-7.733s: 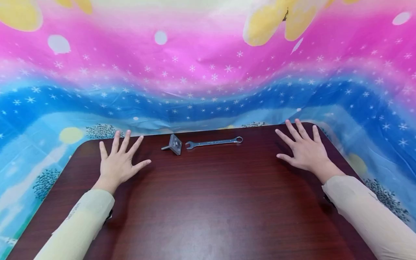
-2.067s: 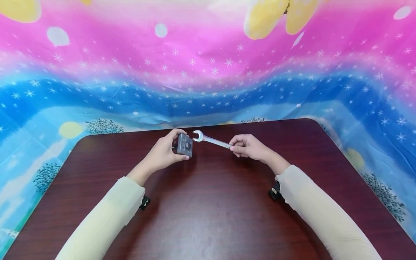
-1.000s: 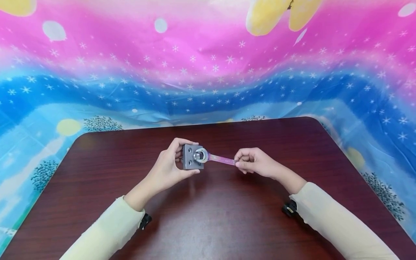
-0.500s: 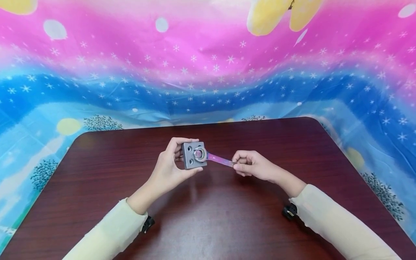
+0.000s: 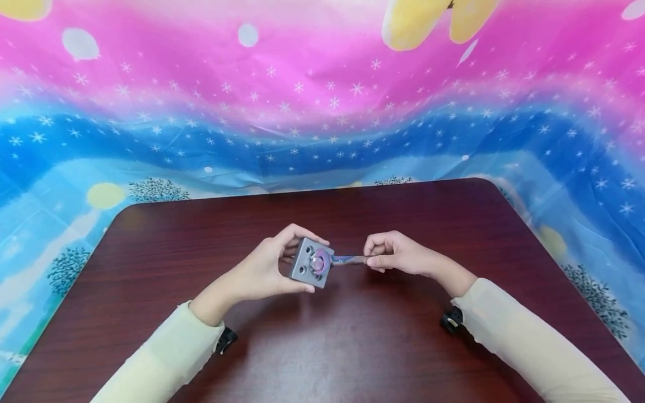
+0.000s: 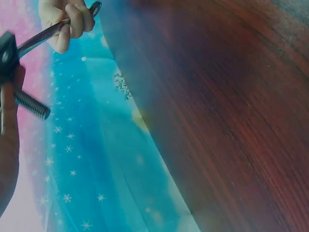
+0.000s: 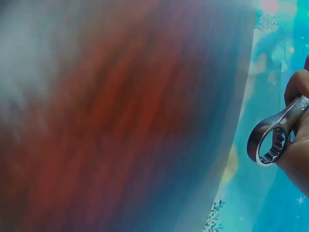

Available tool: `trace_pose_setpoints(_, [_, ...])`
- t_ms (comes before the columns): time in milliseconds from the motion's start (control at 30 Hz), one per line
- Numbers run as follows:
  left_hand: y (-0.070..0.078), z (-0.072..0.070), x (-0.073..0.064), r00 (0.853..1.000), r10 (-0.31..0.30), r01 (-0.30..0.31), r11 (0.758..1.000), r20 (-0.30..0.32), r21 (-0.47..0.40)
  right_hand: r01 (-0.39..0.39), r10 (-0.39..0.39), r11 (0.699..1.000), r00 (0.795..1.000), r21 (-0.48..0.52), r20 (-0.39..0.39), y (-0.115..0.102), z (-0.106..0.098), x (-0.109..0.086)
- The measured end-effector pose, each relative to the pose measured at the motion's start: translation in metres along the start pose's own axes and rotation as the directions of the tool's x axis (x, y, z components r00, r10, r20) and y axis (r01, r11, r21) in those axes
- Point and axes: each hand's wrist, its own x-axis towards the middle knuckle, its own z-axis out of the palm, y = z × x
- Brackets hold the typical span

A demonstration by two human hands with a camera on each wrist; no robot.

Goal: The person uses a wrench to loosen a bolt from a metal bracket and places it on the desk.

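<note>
My left hand (image 5: 254, 271) grips a square grey metal plate (image 5: 301, 258) by its upper and lower edges, above the table. A bolt head (image 5: 318, 263) stands out from its face, and the bolt's threaded shank (image 6: 33, 105) shows behind it in the left wrist view. The open end of a combination wrench (image 5: 349, 259) sits at the bolt head; how fully it is seated I cannot tell. My right hand (image 5: 400, 254) pinches the wrench handle between thumb and curled fingers. In the right wrist view the wrench's ring end (image 7: 260, 142) sticks out past the hand.
Below both hands lies a dark red-brown wooden table (image 5: 322, 347) with rounded far corners. Behind and beside it hangs a pink and blue printed cloth (image 5: 302, 129). A small black device (image 5: 452, 320) is strapped under the right cuff, another (image 5: 227, 340) under the left.
Both hands have picked up plate and wrench from the table and brought them together. In the last half second the plate moved right and down, tilting, while the wrench handle swung nearly level.
</note>
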Motion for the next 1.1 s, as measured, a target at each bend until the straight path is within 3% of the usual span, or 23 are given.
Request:
trace_pose_setpoints(100, [0.001, 0.001, 0.001, 0.992, -0.022, 0.025, 1.0, 0.126, -0.017, -0.031, 0.032, 0.998, 0.999, -0.046, 0.033, -0.002, -0.006, 0.002])
trace_pose_setpoints(233, [0.002, 0.003, 0.003, 0.962, -0.074, 0.084, 0.996, 0.265, -0.028, -0.047, 0.057, 0.992, 0.995, -0.116, 0.083, -0.012, -0.016, 0.006])
trace_pose_setpoints(333, [0.002, 0.004, 0.005, 0.94, -0.1, 0.115, 0.993, 0.326, -0.025, -0.049, 0.069, 0.985, 0.991, -0.166, 0.116, -0.021, -0.024, 0.009])
trace_pose_setpoints(433, [0.002, 0.005, 0.004, 0.938, -0.098, 0.109, 0.994, 0.332, -0.014, -0.053, 0.081, 0.976, 0.989, -0.214, 0.126, -0.028, -0.031, 0.012])
trace_pose_setpoints(567, [-0.001, 0.005, 0.001, 0.967, -0.088, 0.082, 0.996, 0.241, 0.031, -0.056, 0.078, 0.963, 0.994, -0.264, 0.073, -0.03, -0.04, 0.007])
trace_pose_setpoints(667, [-0.003, 0.004, -0.002, 0.99, -0.078, 0.072, 0.995, 0.113, 0.062, -0.043, 0.045, 0.966, 0.999, -0.255, -0.001, -0.026, -0.043, -0.001])
trace_pose_setpoints(767, [-0.006, 0.003, -0.002, 0.999, -0.04, 0.044, 0.993, -0.031, 0.108, -0.021, 0.0, 0.975, 0.996, -0.221, -0.092, -0.02, -0.04, -0.009])
trace_pose_setpoints(833, [-0.006, 0.004, -0.001, 0.992, 0.003, 0.018, 0.987, -0.129, 0.162, -0.026, -0.002, 0.982, 0.989, -0.185, -0.15, -0.016, -0.034, -0.013])
trace_pose_setpoints(900, [-0.007, 0.006, 0.0, 0.974, 0.062, -0.012, 0.974, -0.217, 0.225, -0.043, 0.016, 0.99, 0.98, -0.135, -0.196, -0.013, -0.025, -0.015])
trace_pose_setpoints(1100, [-0.006, 0.013, 0.003, 0.897, 0.189, -0.031, 0.929, -0.4, 0.37, -0.073, 0.08, 0.996, 0.973, 0.041, -0.216, -0.014, 0.003, -0.021])
